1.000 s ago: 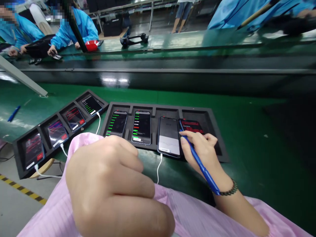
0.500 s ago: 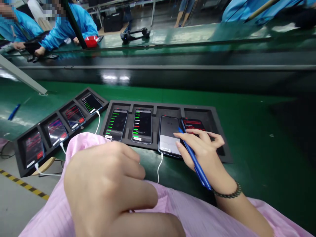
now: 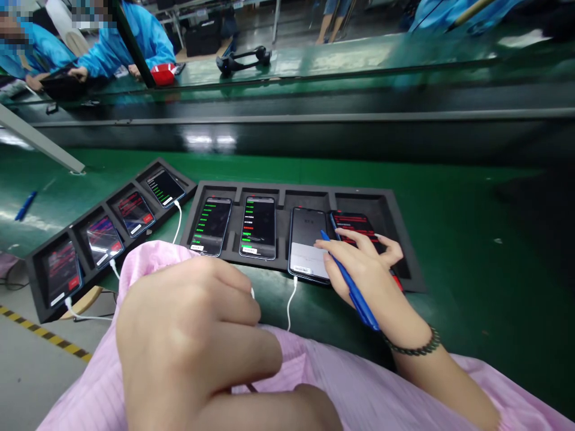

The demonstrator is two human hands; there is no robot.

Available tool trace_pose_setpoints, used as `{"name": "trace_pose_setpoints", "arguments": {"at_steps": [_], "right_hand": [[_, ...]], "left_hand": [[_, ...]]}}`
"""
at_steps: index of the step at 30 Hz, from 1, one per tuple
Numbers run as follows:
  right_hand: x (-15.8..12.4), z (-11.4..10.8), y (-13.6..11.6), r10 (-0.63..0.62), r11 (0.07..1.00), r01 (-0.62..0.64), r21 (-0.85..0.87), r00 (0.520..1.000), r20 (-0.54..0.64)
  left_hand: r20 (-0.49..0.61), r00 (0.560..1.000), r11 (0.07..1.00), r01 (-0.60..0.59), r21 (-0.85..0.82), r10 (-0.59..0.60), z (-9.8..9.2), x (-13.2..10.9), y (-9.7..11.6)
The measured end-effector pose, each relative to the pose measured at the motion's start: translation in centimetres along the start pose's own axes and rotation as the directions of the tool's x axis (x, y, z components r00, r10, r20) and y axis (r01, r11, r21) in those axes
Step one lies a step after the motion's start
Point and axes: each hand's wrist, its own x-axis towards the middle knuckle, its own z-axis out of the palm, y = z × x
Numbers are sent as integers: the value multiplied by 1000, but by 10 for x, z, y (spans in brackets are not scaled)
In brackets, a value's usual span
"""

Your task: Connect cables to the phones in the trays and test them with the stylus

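My right hand (image 3: 377,287) pinches a blue pen (image 3: 359,299), its tip angled up to the left over a phone with a grey and white screen (image 3: 305,239). That phone sits in the third compartment of a black tray (image 3: 305,185), with a white cable (image 3: 291,305) at its lower end. Partly under my right fingers is a phone with red text (image 3: 354,221). Two phones showing mostly green text, one at the left (image 3: 212,227) and one beside it (image 3: 257,227), fill the left compartments. Close to the camera, my left hand (image 3: 193,341) is curled; its contents are hidden.
A second black tray (image 3: 101,218) with several phones stands slanted at the left, white cables attached. Another blue pen (image 3: 26,205) lies on the green table (image 3: 471,239). A grey post (image 3: 40,139) rises at the left. Across a raised ledge, people in blue sleeves (image 3: 146,33) work.
The pen and my right hand have shifted slightly up and left over the grey-screen phone. My left hand stays curled in nearly the same place.
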Motion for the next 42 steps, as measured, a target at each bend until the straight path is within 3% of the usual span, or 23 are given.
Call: {"name": "trace_pose_setpoints", "arguments": {"at_steps": [9,19,26,38,42], "right_hand": [[-1,3,1,-14,1000,13,-9,999,-32],[1,4,3,-48,998,46,-51,998,-44],[1,3,2,-59,997,57,-54,997,-50],[0,3,1,-29,997,26,-76,999,-39],[2,1,0,-30,999,28,-42,999,-39]], "left_hand": [[-24,997,995,-69,-72,67,6,-7,-19],[0,1000,1000,-3,17,3,-3,-8,1],[-12,997,996,-76,35,77,-7,-3,-4],[47,991,990,121,78,-124,-6,-9,0],[69,989,988,125,94,-132,-7,-11,-1]]}}
